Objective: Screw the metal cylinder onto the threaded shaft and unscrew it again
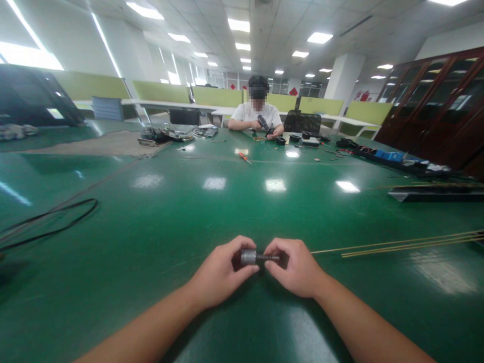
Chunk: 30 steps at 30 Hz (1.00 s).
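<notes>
Both of my hands meet low over the green table (242, 201), near its front edge. My left hand (221, 272) is closed around a small grey metal cylinder (248, 257). A thin dark shaft (267, 257) sticks out of the cylinder to the right. My right hand (295, 267) pinches the end of that shaft with its fingers curled. The piece is held level between the two hands, just above the table top.
Thin brass rods (408, 244) lie to the right of my hands. A black cable (53, 219) loops at the left. A red-handled screwdriver (244, 158) lies mid-table. Across the table sits another person (257, 113) with tools and parts around them. A dark tray (431, 194) is at right.
</notes>
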Each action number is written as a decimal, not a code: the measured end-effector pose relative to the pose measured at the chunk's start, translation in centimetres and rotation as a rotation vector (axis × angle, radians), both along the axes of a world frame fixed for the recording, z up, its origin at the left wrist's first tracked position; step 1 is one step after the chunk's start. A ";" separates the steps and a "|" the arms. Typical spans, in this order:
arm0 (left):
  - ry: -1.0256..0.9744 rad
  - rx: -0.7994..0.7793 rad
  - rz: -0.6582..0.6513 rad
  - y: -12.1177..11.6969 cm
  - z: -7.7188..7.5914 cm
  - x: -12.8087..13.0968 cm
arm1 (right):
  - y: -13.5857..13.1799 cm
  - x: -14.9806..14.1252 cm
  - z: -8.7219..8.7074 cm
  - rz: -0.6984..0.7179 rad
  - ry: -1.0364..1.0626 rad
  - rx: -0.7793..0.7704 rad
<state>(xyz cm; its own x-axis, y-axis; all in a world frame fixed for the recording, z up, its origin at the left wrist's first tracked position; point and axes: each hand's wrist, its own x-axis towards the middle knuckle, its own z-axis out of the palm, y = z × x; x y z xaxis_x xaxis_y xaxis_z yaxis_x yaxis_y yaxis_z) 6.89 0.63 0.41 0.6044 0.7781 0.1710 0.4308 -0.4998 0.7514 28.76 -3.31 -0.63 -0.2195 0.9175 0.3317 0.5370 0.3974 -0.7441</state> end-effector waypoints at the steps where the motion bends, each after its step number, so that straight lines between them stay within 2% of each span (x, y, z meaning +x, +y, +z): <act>1: 0.000 -0.001 0.000 0.0 0.0 0.0 | 0.0 0.0 0.1 0.002 0.001 -0.001; 30: -0.020 -0.015 0.007 0.0 0.0 0.0 | -0.1 0.2 -0.1 -0.010 0.003 -0.001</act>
